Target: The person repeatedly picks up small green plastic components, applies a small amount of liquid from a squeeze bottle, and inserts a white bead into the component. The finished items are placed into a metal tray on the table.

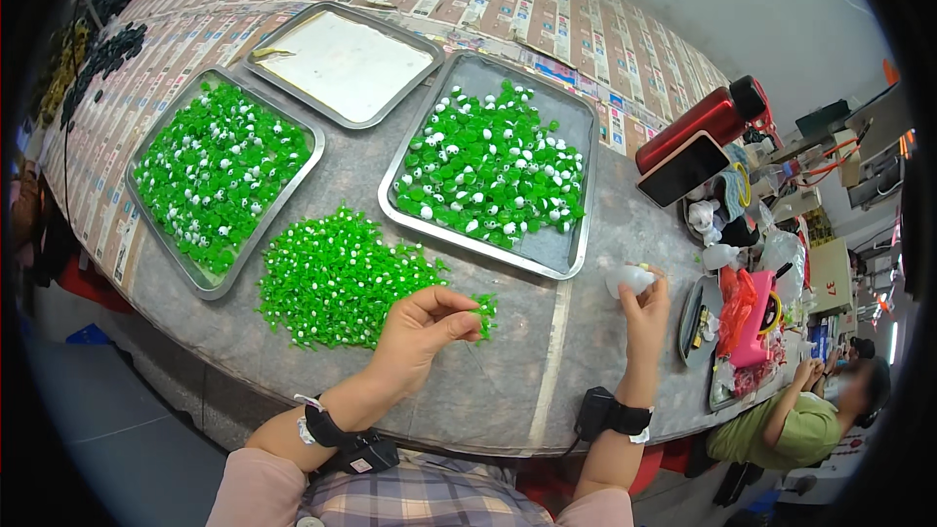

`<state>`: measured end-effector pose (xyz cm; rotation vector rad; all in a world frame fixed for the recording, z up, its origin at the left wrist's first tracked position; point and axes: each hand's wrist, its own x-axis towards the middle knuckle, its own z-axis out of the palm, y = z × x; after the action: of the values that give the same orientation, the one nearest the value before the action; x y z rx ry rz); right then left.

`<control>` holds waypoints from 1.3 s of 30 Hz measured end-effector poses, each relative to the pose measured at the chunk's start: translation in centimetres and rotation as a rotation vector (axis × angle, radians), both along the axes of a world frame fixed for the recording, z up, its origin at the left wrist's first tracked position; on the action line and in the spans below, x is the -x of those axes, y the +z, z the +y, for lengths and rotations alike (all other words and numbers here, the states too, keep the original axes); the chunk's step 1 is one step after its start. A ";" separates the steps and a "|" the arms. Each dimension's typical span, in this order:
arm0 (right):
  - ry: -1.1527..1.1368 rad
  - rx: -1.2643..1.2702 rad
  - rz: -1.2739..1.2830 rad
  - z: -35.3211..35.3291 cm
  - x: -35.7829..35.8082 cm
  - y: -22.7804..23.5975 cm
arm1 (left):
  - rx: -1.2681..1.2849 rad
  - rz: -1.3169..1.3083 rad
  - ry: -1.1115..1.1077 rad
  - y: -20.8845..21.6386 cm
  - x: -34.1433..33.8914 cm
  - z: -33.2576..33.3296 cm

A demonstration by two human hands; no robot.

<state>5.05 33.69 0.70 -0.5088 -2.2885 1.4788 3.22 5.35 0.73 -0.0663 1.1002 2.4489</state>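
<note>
My left hand (415, 337) is closed in a pinch on a small green piece (485, 308), at the right edge of a loose pile of small green and white pieces (342, 278) on the table. Further right, my right hand (646, 317) is raised over the table with its fingers closed around a small translucent white squeeze bottle (628, 279). The bottle lies tilted in the fingertips, and part of it is hidden by them. A gap of bare tabletop separates the two hands.
Metal trays of green and white pieces stand behind the pile, one left (314, 161) and one right (388, 185). A white-lined tray (351, 54) lies beyond. At right are a red bottle (688, 132), a phone (683, 169), a pink container (752, 322) and a person in green (795, 425).
</note>
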 end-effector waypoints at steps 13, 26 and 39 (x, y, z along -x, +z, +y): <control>0.337 -0.487 -0.059 -9.9 7.2 2.0 | 0.026 0.007 0.012 -0.2 0.2 -0.1; 0.533 0.081 -0.071 -11.6 2.5 4.4 | -0.048 0.012 -0.023 -0.1 0.0 -0.5; 0.526 0.553 -0.115 -12.5 -0.5 3.2 | -0.044 -0.022 -0.054 0.1 0.0 -0.1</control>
<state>5.58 21.21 3.86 -0.1248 -2.1770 2.4216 3.22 5.22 0.84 -0.0492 1.0246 2.4173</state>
